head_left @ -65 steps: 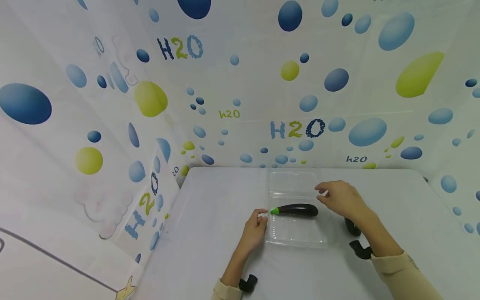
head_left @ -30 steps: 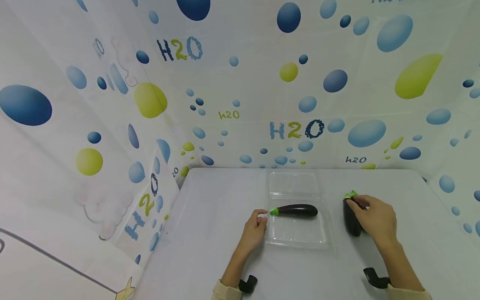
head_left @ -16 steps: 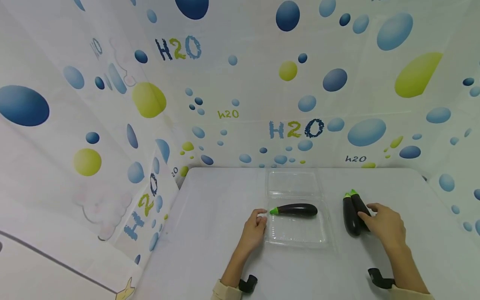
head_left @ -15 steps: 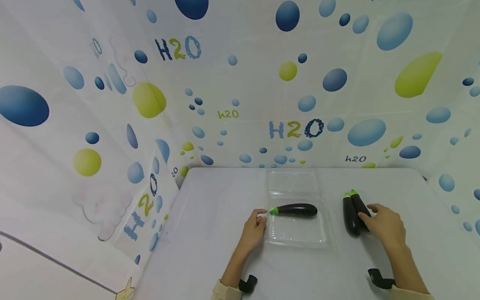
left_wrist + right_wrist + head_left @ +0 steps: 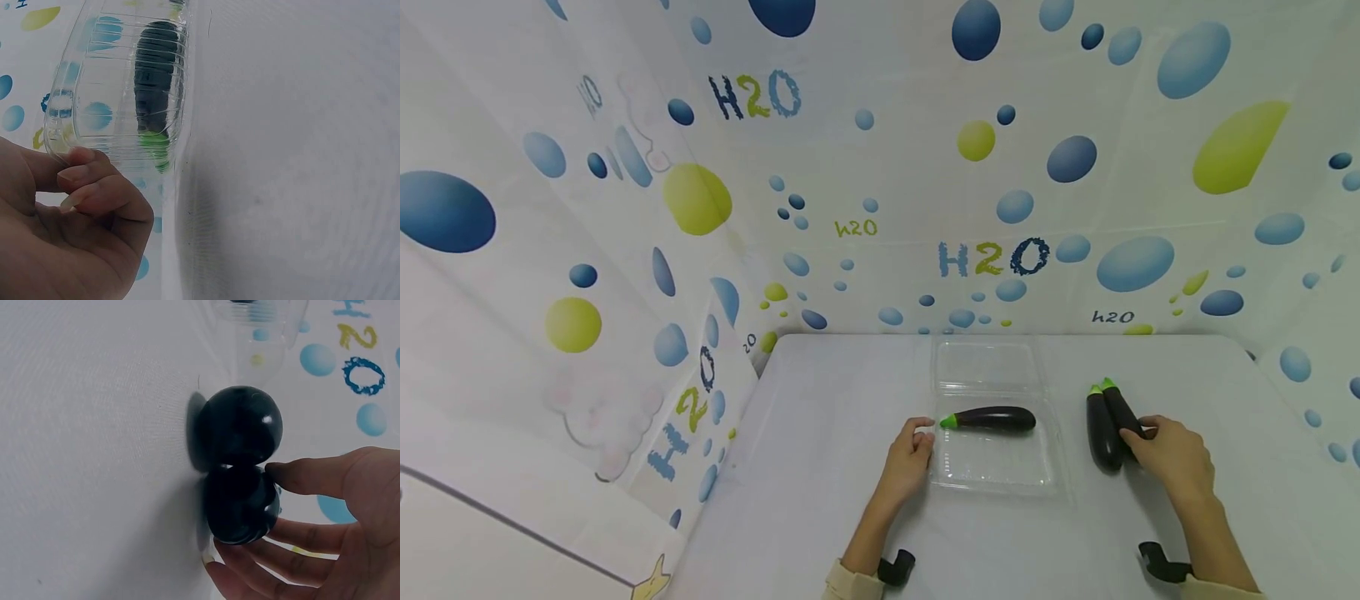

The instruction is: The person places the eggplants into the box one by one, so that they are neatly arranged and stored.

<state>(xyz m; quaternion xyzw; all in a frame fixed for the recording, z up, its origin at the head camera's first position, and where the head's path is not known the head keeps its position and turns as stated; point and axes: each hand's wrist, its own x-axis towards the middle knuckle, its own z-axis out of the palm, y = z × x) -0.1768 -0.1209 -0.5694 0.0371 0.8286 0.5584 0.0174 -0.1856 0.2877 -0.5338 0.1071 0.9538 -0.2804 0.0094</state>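
On the right, two dark eggplants with green tops lie side by side. My right hand point(image 5: 1176, 458) grips the outer eggplant point(image 5: 1122, 410) near its lower end; the right wrist view has thumb and fingers on either side of that eggplant point(image 5: 240, 506). Against it lies the inner eggplant point(image 5: 1102, 429). A third eggplant point(image 5: 997, 419) rests crosswise in a clear plastic clamshell box point(image 5: 992, 468), its green end to the left. With curled fingers, my left hand point(image 5: 906, 462) holds the box's left rim, seen closely in the left wrist view point(image 5: 81, 150).
The box's hinged lid point(image 5: 985, 365) lies folded back towards the rear. Everything stands on a white table point(image 5: 820, 433). Behind and to the left hangs a white curtain point(image 5: 910, 167) with blue and green dots and H2O lettering.
My right hand has gone from over the box to the eggplants on the right, then slid down to the outer one's lower end. My left hand has stayed at the box.
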